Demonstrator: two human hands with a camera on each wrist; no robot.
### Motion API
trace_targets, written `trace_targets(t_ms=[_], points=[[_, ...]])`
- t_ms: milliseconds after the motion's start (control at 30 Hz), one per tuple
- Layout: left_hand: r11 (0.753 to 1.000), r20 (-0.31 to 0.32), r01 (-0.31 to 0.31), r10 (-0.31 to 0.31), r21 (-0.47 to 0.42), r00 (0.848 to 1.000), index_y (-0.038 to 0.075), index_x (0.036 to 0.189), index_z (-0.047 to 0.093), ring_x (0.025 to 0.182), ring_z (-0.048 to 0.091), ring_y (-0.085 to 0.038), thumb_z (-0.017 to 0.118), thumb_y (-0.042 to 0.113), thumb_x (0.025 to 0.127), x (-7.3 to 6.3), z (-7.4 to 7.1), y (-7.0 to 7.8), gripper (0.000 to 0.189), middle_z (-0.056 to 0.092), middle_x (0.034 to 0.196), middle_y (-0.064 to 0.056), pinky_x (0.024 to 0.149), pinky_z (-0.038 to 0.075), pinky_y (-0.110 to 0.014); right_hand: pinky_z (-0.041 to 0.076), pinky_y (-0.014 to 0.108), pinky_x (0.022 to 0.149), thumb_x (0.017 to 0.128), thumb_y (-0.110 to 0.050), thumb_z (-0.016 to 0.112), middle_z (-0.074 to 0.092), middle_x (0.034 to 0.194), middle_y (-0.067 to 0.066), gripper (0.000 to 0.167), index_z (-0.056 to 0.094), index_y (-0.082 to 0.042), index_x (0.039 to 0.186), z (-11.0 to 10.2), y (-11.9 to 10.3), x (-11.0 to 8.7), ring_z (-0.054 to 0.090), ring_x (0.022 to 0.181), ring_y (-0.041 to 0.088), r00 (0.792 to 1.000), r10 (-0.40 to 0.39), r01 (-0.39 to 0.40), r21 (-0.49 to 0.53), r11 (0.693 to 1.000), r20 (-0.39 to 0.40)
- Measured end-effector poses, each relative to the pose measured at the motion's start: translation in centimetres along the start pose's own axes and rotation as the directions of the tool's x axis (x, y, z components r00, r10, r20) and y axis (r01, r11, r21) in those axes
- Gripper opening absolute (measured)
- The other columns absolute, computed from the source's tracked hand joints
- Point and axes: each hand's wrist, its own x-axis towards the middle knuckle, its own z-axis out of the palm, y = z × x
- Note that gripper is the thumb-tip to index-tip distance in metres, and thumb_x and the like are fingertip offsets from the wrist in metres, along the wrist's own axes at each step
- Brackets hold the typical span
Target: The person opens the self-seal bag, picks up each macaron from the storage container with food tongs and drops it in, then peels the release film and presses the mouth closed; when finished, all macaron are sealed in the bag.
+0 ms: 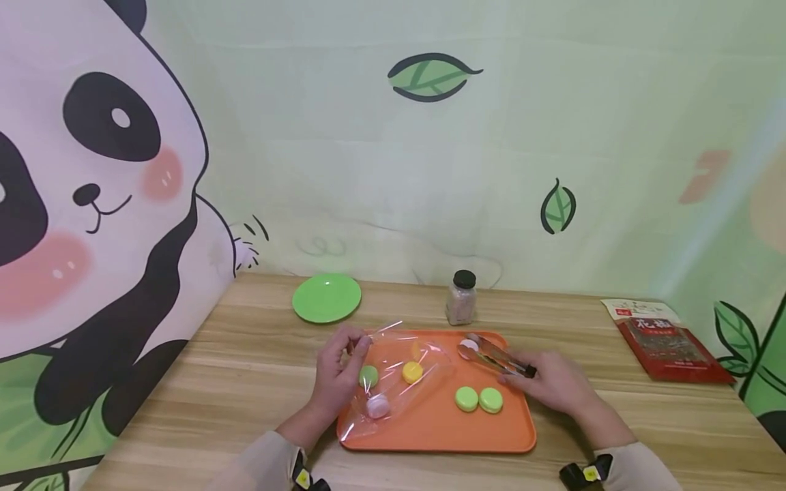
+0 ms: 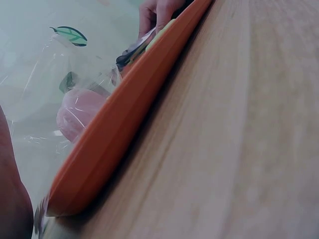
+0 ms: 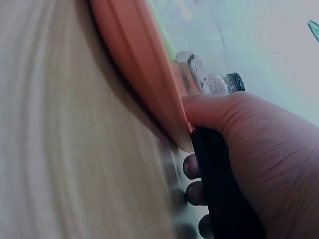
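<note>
Two bare hands work over an orange rectangular plastic tray (image 1: 439, 440) on a wood-grain table (image 1: 245, 402). The left hand (image 1: 340, 368), at the tray's left edge, pinches a clear, glossy plastic bag (image 1: 393, 402) between thumb and fingers; the bag spreads over the left part of the tray. Three round macaron-like pieces show through or beside its film: a darker green piece (image 1: 368, 376) near the left thumb, a yellow piece (image 1: 413, 372) to its right, and a pale lilac piece (image 1: 377, 406) nearer the viewer. Whether each lies inside or beneath the film cannot be told.

The right hand (image 1: 552, 382), at the tray's right edge, grips a pair of metal tongs with a black handle (image 1: 500, 358); the right wrist view shows the thumb laid along the handle and fingertips on its far side. The tong tips reach a whitish round piece (image 1: 469, 346) near the tray's back edge; whether they clamp it cannot be told. Two light-green round pieces (image 1: 466, 399) sit side by side on the tray's right half.

Behind the tray are a bright green round plate (image 1: 327, 298), at left, and a clear jar with a black lid (image 1: 462, 300). A red-and-white printed packet (image 1: 669, 348) lies well apart, at right.
</note>
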Motion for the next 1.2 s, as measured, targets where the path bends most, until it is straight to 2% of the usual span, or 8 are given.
trace_targets(t_ms=[133,267,567,733,833,967,1067,1200], points=[[1.0,0.019,0.006,-0.006,0.012,1.0,0.003,0.088,0.067,0.076,0.051,-0.016,0.066,-0.011,0.089,-0.7,0.2,-2.0,0.014,0.058,0.081,-0.003,0.067,0.042,-0.032,0.042,0.03,0.055,0.087,-0.057,0.072,0.071,0.09,-0.004,0.049,0.074,-0.022,0.121,0.2,0.2,0.0,0.056,0.071,0.009,1.0,0.029,-0.03,0.02,0.999,0.007],[0.995,0.069,0.084,-0.087,0.047,0.994,0.013,0.092,0.074,0.084,0.054,-0.016,0.072,0.004,0.091,-1.4,0.2,-3.5,0.009,0.06,0.088,0.002,0.073,0.045,-0.032,0.053,0.039,0.065,0.087,-0.058,0.071,0.074,0.105,0.002,0.053,0.073,-0.019,0.124,0.2,0.4,0.0,0.068,0.086,0.018,0.999,0.04,-0.04,0.032,0.999,0.007],[0.989,0.086,0.132,-0.138,0.068,0.987,0.016,0.093,0.075,0.087,0.054,-0.017,0.072,0.01,0.094,-1.4,0.0,-3.3,0.006,0.06,0.091,0.004,0.077,0.045,-0.033,0.055,0.044,0.074,0.087,-0.056,0.073,0.073,0.112,0.007,0.056,0.071,-0.018,0.128,0.5,0.5,-0.1,0.07,0.094,0.022,0.999,0.039,-0.036,0.085,0.996,-0.038],[0.989,0.086,0.131,-0.137,0.075,0.987,0.013,0.093,0.075,0.088,0.054,-0.017,0.072,0.011,0.094,-1.3,0.0,-3.2,0.004,0.061,0.091,0.004,0.077,0.045,-0.033,0.053,0.041,0.07,0.086,-0.051,0.076,0.073,0.111,0.011,0.057,0.069,-0.016,0.13,0.3,0.2,-0.2,0.066,0.086,0.019,0.993,0.035,-0.02,0.13,0.991,-0.117],[0.988,0.089,0.133,-0.139,0.074,0.986,0.011,0.094,0.074,0.089,0.054,-0.017,0.071,0.01,0.095,-1.3,0.0,-3.1,0.004,0.061,0.091,0.004,0.077,0.046,-0.035,0.052,0.037,0.068,0.084,-0.044,0.081,0.075,0.108,0.007,0.052,0.071,-0.016,0.127,0.1,-0.2,-0.2,0.064,0.081,0.014,0.983,-0.017,0.045,0.154,0.987,-0.18],[0.99,0.091,0.129,-0.134,0.064,0.987,0.009,0.095,0.074,0.089,0.054,-0.017,0.069,0.009,0.095,-1.3,0.0,-3.2,0.005,0.06,0.092,0.003,0.077,0.046,-0.037,0.053,0.032,0.068,0.082,-0.036,0.084,0.075,0.104,-0.004,0.044,0.074,-0.019,0.121,-0.4,-1.3,0.1,0.064,0.081,0.007,0.96,-0.173,0.209,0.15,0.966,-0.222],[0.993,0.081,0.11,-0.114,0.053,0.99,0.008,0.095,0.074,0.089,0.054,-0.017,0.07,0.008,0.095,-1.3,0.0,-3.2,0.005,0.061,0.091,0.002,0.076,0.046,-0.035,0.048,0.024,0.057,0.084,-0.037,0.083,0.069,0.083,-0.014,0.04,0.074,-0.022,0.12,-0.8,-2.2,0.5,0.058,0.068,0.0,0.946,-0.26,0.287,0.13,0.949,-0.191],[0.996,0.056,0.079,-0.082,0.043,0.995,0.006,0.094,0.074,0.087,0.054,-0.017,0.07,0.003,0.093,-1.4,0.1,-3.3,0.005,0.062,0.09,0.001,0.076,0.046,-0.031,0.033,0.02,0.045,0.083,-0.039,0.083,0.046,0.063,-0.02,0.042,0.073,-0.025,0.121,-0.9,-3.0,1.3,0.04,0.052,-0.003,0.95,-0.279,0.292,0.086,0.952,-0.143]])
